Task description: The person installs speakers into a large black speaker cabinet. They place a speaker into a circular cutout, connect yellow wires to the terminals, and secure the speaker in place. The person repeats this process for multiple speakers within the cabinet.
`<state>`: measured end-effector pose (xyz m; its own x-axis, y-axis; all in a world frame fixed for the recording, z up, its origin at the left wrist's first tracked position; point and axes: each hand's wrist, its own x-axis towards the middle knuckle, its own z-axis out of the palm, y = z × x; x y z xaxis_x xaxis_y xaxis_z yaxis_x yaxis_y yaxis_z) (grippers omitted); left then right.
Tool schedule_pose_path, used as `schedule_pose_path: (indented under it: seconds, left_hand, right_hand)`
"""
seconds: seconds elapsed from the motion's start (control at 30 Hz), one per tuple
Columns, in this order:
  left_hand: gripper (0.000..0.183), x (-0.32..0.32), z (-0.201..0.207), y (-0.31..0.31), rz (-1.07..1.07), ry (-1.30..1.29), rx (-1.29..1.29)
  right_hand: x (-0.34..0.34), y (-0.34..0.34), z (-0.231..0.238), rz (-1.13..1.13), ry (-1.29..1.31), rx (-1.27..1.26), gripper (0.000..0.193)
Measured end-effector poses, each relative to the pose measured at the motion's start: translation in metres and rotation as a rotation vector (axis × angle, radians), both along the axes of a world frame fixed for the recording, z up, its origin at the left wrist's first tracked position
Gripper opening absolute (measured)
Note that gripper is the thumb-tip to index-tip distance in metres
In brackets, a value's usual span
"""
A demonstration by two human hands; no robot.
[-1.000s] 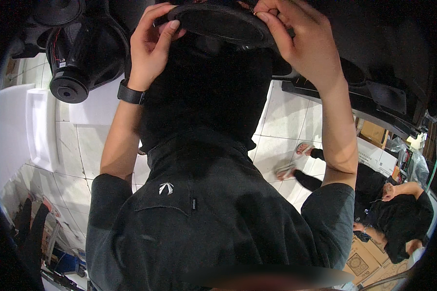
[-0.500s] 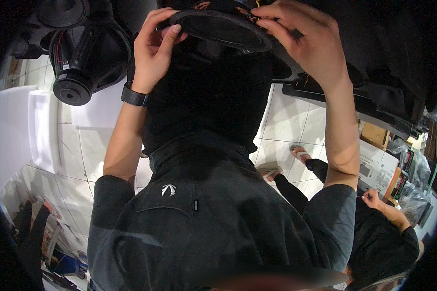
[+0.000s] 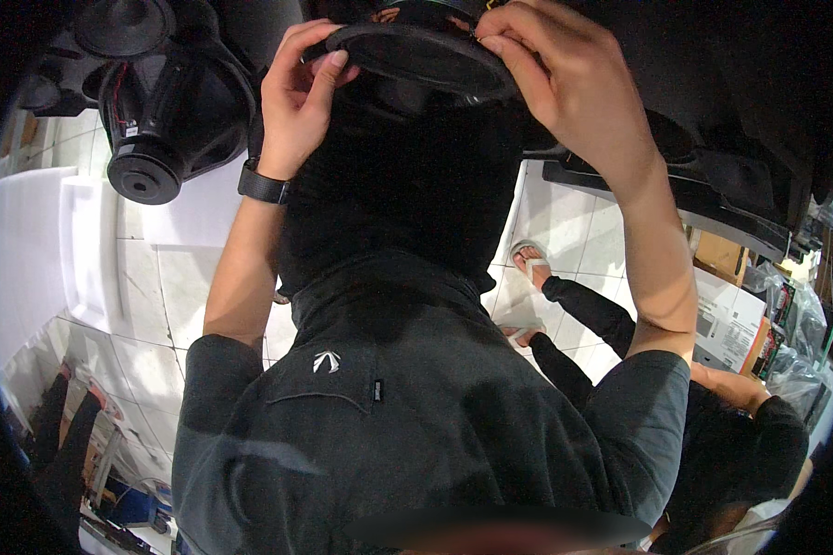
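A round black speaker driver (image 3: 421, 61) is at the top middle, tilted, its dark rim toward me. My left hand (image 3: 298, 100) is closed on the rim's left side, thumb on the near face and fingers behind. At the rim's right side my right hand (image 3: 576, 92) pinches with thumb and forefinger beside the speaker's frame. A thin yellow wire (image 3: 491, 6) shows just above those fingertips; the end they pinch is hidden. Copper-coloured parts (image 3: 386, 15) show at the back of the driver.
Black speaker cabinets (image 3: 180, 102) stand at the upper left, one with a red wire. More black panels (image 3: 713, 176) lie at the upper right. White foam blocks (image 3: 91, 250) are at the left. Another person (image 3: 740, 444) is at the lower right, near cartons (image 3: 727, 314) and plastic bags.
My right hand has shifted slightly left and down along the speaker's edge, and less yellow wire shows. My left hand keeps its hold. The other person's feet and arm have moved.
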<state>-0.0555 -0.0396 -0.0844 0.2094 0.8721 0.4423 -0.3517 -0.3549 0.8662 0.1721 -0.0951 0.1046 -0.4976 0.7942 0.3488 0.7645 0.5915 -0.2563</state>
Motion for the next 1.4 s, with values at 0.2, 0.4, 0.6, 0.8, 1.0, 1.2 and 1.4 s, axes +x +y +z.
schedule_pose_path:
  seconds: [0.2, 0.4, 0.6, 0.8, 1.0, 1.2, 1.4]
  left_hand:
    - [0.031, 0.001, 0.0, 0.001, 0.01, -0.012, 0.0]
    - [0.029, 0.002, -0.002, 0.0, 0.023, 0.015, 0.016]
    - [0.028, 0.004, 0.0, -0.001, 0.049, 0.018, 0.024]
    - [0.029, 0.002, 0.001, -0.002, 0.051, 0.042, 0.013]
    - [0.029, 0.002, 0.0, 0.0, 0.028, -0.01, -0.007]
    - [0.029, 0.003, 0.001, -0.002, 0.04, 0.003, 0.003]
    - [0.028, 0.003, 0.001, -0.002, 0.027, -0.02, -0.001]
  right_hand:
    - [-0.007, -0.012, 0.004, -0.121, 0.034, -0.082, 0.006]
    - [0.012, -0.006, -0.022, -0.231, 0.057, -0.225, 0.023]
    - [0.021, -0.01, -0.029, -0.235, 0.088, -0.195, 0.02]
    - [0.017, -0.015, -0.003, -0.192, -0.081, -0.097, 0.018]
    - [0.013, -0.001, -0.003, 0.055, -0.121, 0.221, 0.022]
    - [0.016, 0.002, 0.0, 0.102, -0.223, 0.179, 0.019]
    - [0.015, -0.004, -0.004, 0.059, -0.231, 0.185, 0.016]
